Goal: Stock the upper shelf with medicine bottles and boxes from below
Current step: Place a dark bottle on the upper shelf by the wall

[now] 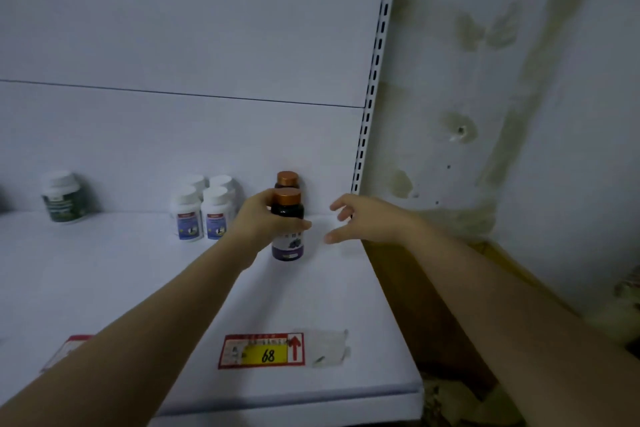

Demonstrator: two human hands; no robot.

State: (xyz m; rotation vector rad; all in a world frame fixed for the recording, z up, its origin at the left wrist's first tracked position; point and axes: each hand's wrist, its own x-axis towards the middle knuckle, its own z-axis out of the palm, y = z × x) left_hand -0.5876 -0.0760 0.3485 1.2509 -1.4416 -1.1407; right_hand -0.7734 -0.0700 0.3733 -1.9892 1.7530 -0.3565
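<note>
My left hand (266,222) grips a dark bottle with a copper cap and purple label (288,246), standing on the white upper shelf (138,288) near its right end. A second copper-capped dark bottle (287,179) stands directly behind it against the back panel. My right hand (367,218) hovers just right of the bottles, fingers spread, holding nothing. Several white bottles with blue labels (204,211) stand in a cluster to the left. Green-labelled white-capped bottles (64,198) sit at the far left.
A red and yellow price tag reading 68 (262,350) lies on the shelf front, a torn clear label (329,347) beside it. A slotted upright (372,80) marks the shelf's right edge. Beyond it are a stained wall (502,114) and brown floor (433,305).
</note>
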